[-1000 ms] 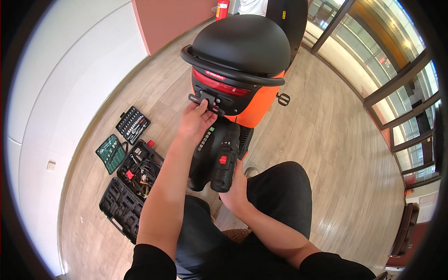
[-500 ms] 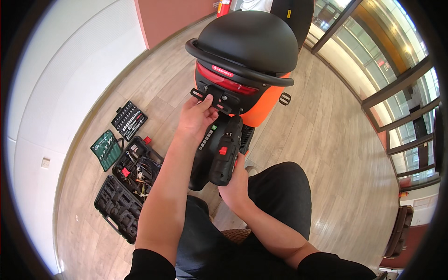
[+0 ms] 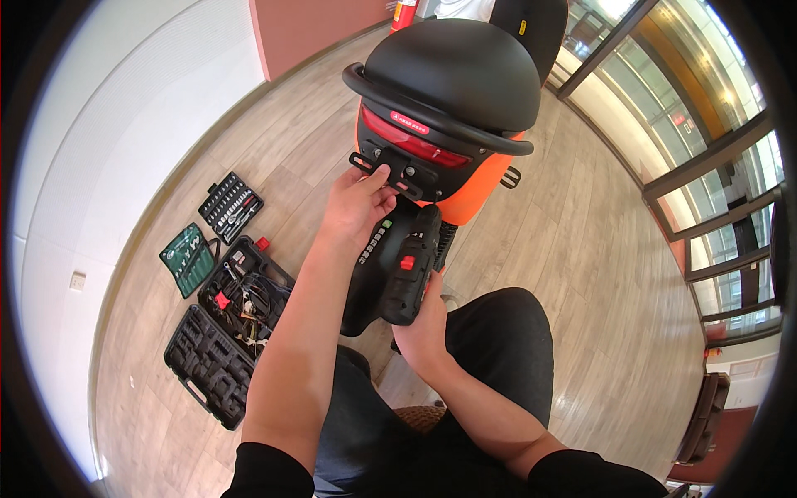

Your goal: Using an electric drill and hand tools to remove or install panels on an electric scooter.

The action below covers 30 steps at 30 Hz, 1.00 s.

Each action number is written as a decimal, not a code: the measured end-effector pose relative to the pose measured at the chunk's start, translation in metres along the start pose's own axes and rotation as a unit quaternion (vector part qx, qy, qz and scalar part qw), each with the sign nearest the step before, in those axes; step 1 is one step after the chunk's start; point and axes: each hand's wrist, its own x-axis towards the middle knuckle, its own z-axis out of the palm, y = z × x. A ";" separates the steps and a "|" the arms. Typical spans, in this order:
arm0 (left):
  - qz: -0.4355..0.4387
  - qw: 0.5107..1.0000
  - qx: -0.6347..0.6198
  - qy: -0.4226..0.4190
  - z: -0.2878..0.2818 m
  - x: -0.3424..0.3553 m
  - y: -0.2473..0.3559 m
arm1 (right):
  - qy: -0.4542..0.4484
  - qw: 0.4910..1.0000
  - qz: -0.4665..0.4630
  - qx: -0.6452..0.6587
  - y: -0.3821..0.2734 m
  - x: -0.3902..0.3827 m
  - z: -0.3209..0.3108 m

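My left hand [image 3: 359, 206] is closed on a slotted black licence plate bracket [image 3: 423, 177], its thumb over the left part. The bracket sits at the rear of an orange-and-black scooter [image 3: 473, 196], below the red tail light [image 3: 415, 139]. Two silver bolt heads show at the bracket. In my right hand [image 3: 425, 328] is a black cordless drill [image 3: 403, 286] with a red switch, gripped from below. The drill points forward, toward the lower right of the bracket, above the black rear mudguard [image 3: 359, 290]. Whether its tip touches anything cannot be made out.
On the floor at left lie a socket set [image 3: 232, 207], a green tool roll [image 3: 189, 259] and an opened black tool case [image 3: 207, 365] holding assorted tools. A red fire extinguisher [image 3: 404, 14] stands behind the scooter. Windows [image 3: 656, 91] line the right side.
The scooter and both hands appear slightly farther right in the picture. The left hand keeps its hold on the bracket and the right hand on the drill.
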 end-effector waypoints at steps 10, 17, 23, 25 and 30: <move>0.089 0.975 0.206 -0.009 -0.014 0.003 -0.048 | -0.026 0.998 0.000 0.052 0.007 -0.012 -0.056; 0.310 0.838 0.432 0.121 0.052 -0.005 -0.117 | 0.031 0.995 0.003 0.093 0.019 -0.001 -0.091; 0.353 0.849 0.324 0.221 0.073 0.002 -0.141 | 0.043 0.995 -0.002 0.094 0.028 0.009 -0.103; 0.380 0.820 0.361 0.230 0.075 0.006 -0.138 | 0.035 0.994 0.011 0.100 0.029 0.011 -0.107; 0.410 0.784 0.403 0.234 0.072 0.011 -0.138 | 0.011 0.992 0.031 0.118 0.036 0.011 -0.110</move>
